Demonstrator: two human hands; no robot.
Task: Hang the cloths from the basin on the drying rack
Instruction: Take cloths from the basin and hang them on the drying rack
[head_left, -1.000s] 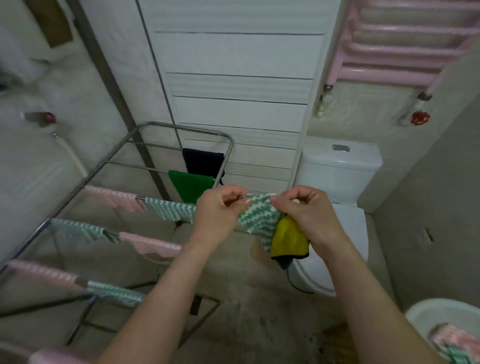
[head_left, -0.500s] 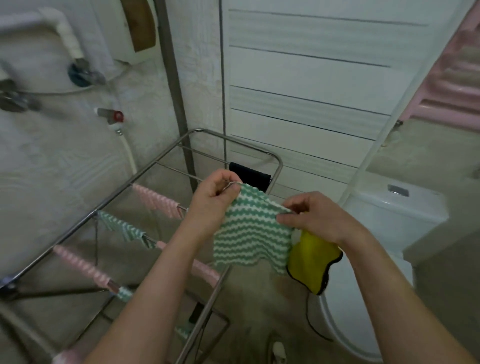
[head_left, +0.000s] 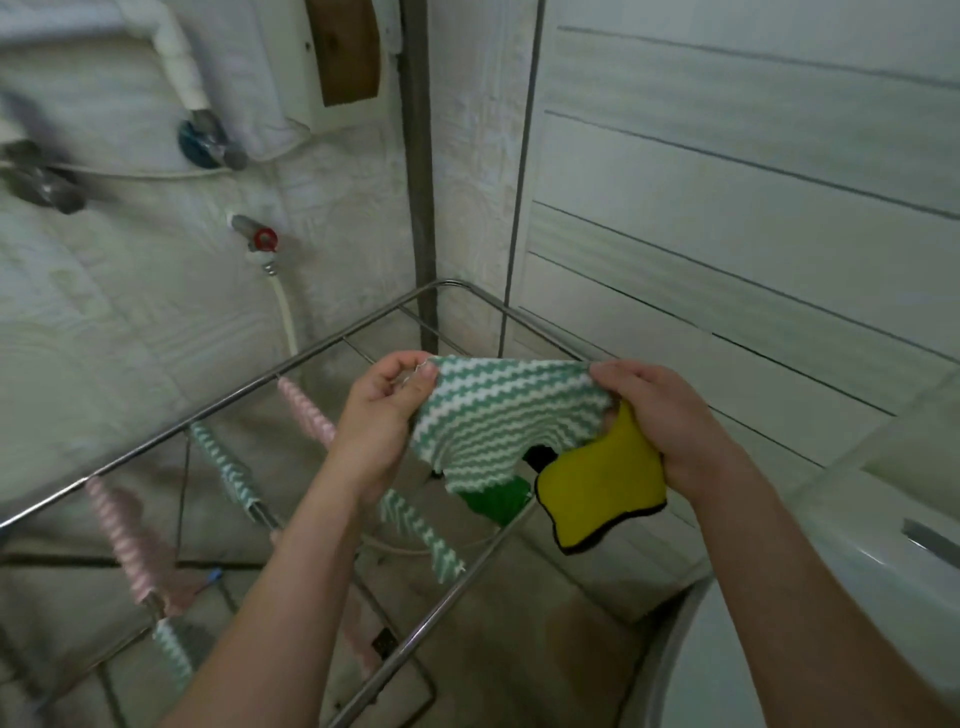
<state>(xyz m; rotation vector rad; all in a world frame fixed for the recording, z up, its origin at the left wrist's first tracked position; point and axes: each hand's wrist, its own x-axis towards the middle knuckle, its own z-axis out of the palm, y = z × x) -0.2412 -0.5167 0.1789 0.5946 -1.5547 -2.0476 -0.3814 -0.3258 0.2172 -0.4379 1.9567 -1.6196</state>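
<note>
A green-and-white striped cloth (head_left: 498, 415) is stretched between both hands above the far end of the metal drying rack (head_left: 218, 410). My left hand (head_left: 384, 410) pinches its left corner. My right hand (head_left: 660, 415) grips its right corner and also holds a yellow cloth with a black edge (head_left: 597, 493), which hangs below the palm. Several pink and green-striped cloths (head_left: 228, 467) hang on the rack's bars. A plain green cloth (head_left: 498, 499) shows under the stretched one. The basin is out of view.
The rack stands in the corner between a tiled wall with pipes and a red-handled tap (head_left: 262, 241) and a white panelled wall (head_left: 727, 234). A white toilet cistern (head_left: 857, 597) is close on the right, beside my right forearm.
The view has swung left and closer to the rack. My hands have spread the striped cloth wider and lifted it over the rack's far end; the basin has left the view.
</note>
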